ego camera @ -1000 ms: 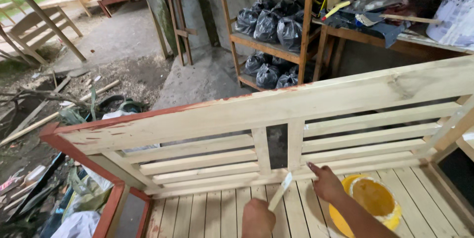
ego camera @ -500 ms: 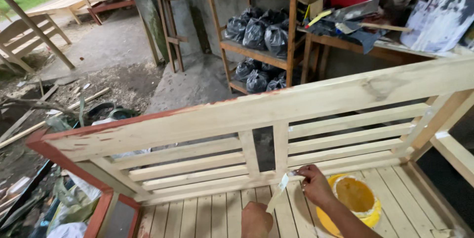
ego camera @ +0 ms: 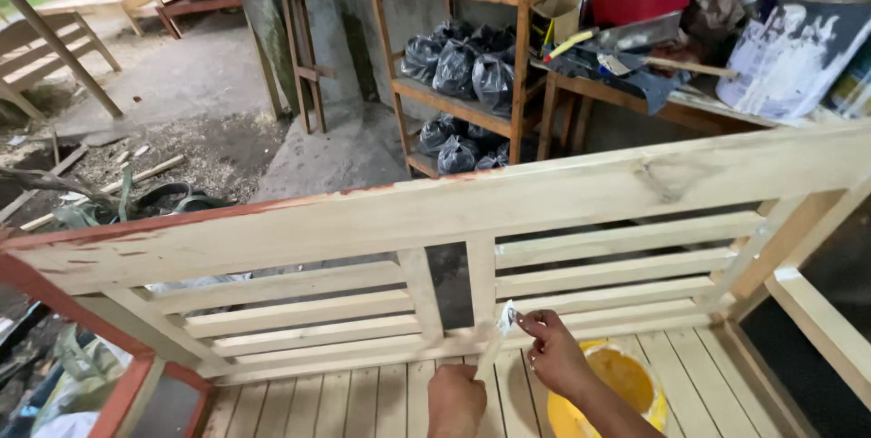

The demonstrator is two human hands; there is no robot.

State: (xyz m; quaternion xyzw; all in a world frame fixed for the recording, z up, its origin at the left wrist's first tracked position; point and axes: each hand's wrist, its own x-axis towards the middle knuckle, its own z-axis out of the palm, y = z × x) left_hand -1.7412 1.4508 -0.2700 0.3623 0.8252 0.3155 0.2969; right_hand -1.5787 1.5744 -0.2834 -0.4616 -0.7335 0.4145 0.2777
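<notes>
Now we have brought the pale flat scraper (ego camera: 496, 344) down from its raised slant of a second ago, so its tip meets the bottom rail just right of the short upright slats of the wooden bench back (ego camera: 472, 206). Our left hand (ego camera: 456, 399) stays clenched around its near end, while our right hand (ego camera: 553, 354) has moved in to pinch the tip. The yellow bucket (ego camera: 617, 383) sits on the seat slats under our right wrist. We judge the filling stroke is starting at that joint.
</notes>
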